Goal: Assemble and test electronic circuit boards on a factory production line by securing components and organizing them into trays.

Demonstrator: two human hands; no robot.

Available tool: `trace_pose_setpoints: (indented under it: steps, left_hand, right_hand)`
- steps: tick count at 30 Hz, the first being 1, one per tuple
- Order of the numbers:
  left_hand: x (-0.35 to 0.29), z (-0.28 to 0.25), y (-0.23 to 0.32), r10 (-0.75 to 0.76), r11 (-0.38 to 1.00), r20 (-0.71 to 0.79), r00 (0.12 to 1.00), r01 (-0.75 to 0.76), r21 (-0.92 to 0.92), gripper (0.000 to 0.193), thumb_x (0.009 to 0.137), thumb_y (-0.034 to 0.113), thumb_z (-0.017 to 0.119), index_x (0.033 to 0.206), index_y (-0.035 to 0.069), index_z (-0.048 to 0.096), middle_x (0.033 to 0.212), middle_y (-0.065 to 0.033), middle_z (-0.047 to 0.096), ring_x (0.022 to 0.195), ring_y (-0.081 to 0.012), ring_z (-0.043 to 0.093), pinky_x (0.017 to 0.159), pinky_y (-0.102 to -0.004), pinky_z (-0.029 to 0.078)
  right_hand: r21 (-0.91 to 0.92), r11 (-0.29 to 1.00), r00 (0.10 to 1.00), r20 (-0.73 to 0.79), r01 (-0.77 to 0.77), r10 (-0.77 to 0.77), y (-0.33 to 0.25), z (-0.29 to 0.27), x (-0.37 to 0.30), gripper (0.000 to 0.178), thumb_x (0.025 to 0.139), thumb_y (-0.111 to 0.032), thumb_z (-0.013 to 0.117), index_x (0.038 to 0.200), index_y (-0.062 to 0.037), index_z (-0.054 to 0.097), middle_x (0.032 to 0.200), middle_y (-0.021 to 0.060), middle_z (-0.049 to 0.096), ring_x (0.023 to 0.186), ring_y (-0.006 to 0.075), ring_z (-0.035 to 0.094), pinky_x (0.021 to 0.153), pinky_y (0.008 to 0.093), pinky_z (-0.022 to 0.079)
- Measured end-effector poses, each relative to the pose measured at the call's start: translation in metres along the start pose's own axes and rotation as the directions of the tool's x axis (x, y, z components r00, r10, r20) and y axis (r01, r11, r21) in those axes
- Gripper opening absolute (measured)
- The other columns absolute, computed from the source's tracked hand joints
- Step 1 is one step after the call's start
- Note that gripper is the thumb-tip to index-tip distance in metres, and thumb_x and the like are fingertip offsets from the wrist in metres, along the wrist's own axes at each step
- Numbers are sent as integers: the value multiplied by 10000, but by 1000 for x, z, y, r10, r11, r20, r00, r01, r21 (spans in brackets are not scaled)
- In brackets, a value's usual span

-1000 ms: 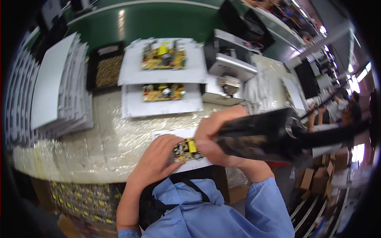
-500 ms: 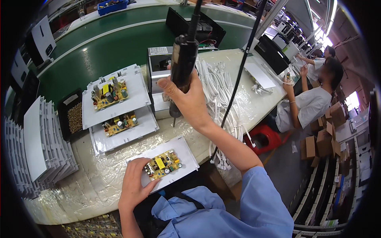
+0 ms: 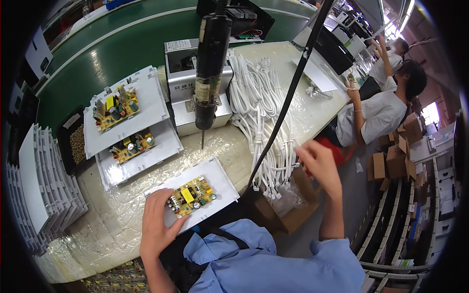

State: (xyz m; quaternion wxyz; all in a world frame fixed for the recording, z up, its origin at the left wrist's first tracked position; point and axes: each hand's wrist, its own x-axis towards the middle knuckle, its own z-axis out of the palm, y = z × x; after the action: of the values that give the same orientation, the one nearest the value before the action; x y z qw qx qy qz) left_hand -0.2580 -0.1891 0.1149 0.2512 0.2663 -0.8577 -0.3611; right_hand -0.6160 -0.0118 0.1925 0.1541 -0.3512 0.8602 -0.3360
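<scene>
We've released the screwdriver (image 3: 209, 73), hanging ahead of our hands; our right hand (image 3: 320, 166), half-curled, contents unclear, has swung beside the cables (image 3: 256, 95), so our left hand (image 3: 157, 217) alone grips the circuit board (image 3: 189, 196) on its panel (image 3: 222, 180).

Factory floor, electronics assembly line. Evidence: long flat green belt-like surface (image 3: 129, 49) runs behind a pale bench (image 3: 115, 212) covered in clear film. Tan circuit boards with yellow blocks (image 3: 187, 196) sit on flat white plastic panels (image 3: 223, 184), same build repeated; more white panels stacked upright (image 3: 35, 178) at left. Black cylindrical power screwdriver (image 3: 210, 68) hangs point down; small brass-coloured screws (image 3: 78, 145) in a tray. Bundled white cables (image 3: 259, 93) in bulk. Two people in white tops (image 3: 373, 119) along the line, brown cardboard boxes (image 3: 398, 158) on the floor, strip lights overhead.
</scene>
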Motion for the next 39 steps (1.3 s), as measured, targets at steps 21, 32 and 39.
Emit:
trace_pose_setpoints:
  steps: [21, 32, 39]
  left_hand:
    - [-1, 3, -1, -23, 1000, -21, 1000, 23, -16, 671, 688, 130, 849, 1270, 21, 534, 1221, -192, 575, 1132, -391, 544, 980, -453, 446]
    - [-7, -4, -2, -32, 999, 10, 999, 32, 11, 700, 687, 110, 841, 1314, 38, 539, 1315, -166, 572, 1227, -375, 528, 1055, -440, 408]
    - [-15, -15, 3, -7, 999, 139, 990, 14, -49, 696, 701, 136, 826, 1332, 50, 547, 1335, -161, 568, 1261, -377, 512, 1073, -458, 390]
  right_hand:
    - [676, 625, 869, 494, -391, 9, -17, 26, -32, 207, 945, -129, 614, 1109, -10, 572, 909, 94, 650, 738, 120, 594, 646, 274, 517]
    - [752, 660, 951, 203, 0, -232, -54, 39, -34, 141, 901, -44, 634, 1003, -10, 542, 924, 115, 622, 816, 189, 661, 751, 309, 544]
    - [749, 662, 954, 210, -16, -215, -51, 69, -31, 125, 890, 57, 545, 1006, 12, 534, 923, 151, 672, 890, 228, 687, 834, 326, 545]
